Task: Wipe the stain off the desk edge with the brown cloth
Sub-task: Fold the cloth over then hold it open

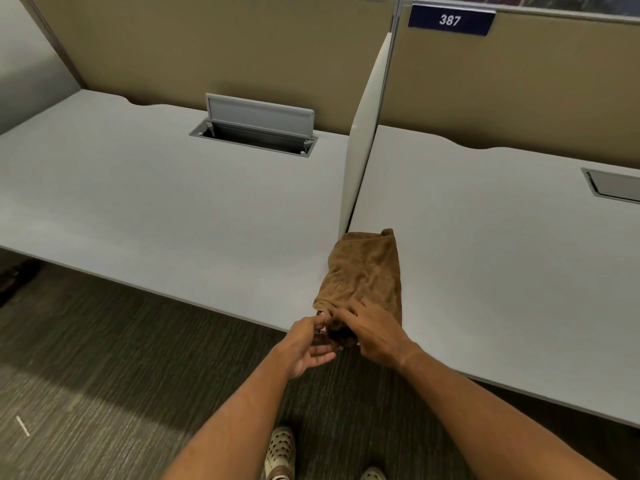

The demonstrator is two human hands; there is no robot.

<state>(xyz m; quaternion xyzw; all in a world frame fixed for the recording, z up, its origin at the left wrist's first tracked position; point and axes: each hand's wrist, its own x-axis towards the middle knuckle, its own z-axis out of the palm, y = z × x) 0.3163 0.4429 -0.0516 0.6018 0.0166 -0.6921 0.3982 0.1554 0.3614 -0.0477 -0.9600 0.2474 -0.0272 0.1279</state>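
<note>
The brown cloth (365, 271) lies folded across the seam where two grey desks (156, 209) meet, its near end hanging over the front edge. My right hand (372, 332) rests on that near end and grips it. My left hand (310, 344) is just below the desk edge, its fingertips pinching the cloth's hanging corner. A faint pinkish smudge (323, 270) shows on the desk beside the cloth's left side; I cannot tell whether it is the stain.
A white divider panel (363, 140) stands between the two desks just behind the cloth. An open cable hatch (256, 131) sits in the left desk, a shut one (613, 187) in the right desk. Tan partition walls close the back. Carpet and my shoes are below.
</note>
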